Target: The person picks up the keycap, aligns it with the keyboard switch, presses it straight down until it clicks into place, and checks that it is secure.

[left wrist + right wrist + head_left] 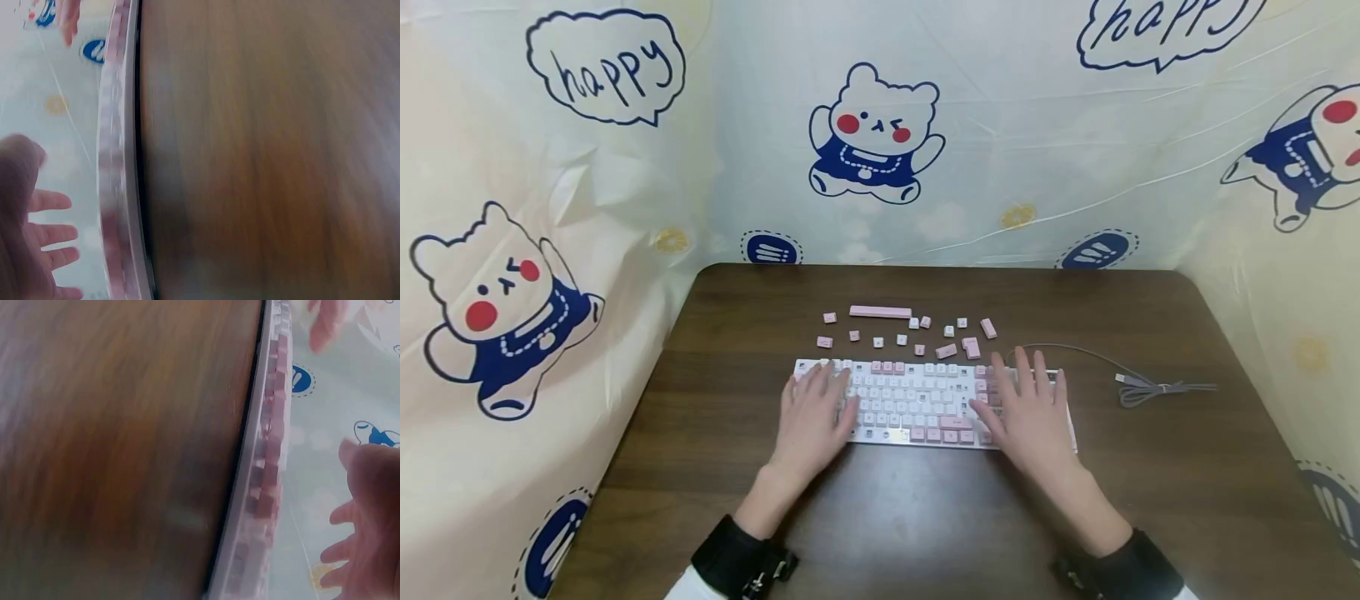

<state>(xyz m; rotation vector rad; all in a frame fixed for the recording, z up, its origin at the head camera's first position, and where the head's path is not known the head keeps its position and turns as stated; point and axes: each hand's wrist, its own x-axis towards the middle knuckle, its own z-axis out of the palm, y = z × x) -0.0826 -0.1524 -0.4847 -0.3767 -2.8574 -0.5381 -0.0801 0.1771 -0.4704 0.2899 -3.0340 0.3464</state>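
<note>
Left hand (pixel 814 417): lay flat, fingers spread, over the left end of the keyboard (pixel 917 402), holding nothing.
Right hand (pixel 1028 412): lay flat, fingers spread, over the right end, holding nothing.
Keyboard: sat mid-table (pixel 1187 500), pink and white.
Keycaps (pixel 917 329): lay loose at 12 o'clock from the keyboard.
Cable (pixel 1138 385): ran off at 3 o'clock.

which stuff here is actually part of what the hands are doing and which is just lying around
In use: keyboard, under the left hand and right hand; loose keycaps behind it, including the long pink bar.

Lying about: the unplugged cable; the bear-print curtain.
</note>
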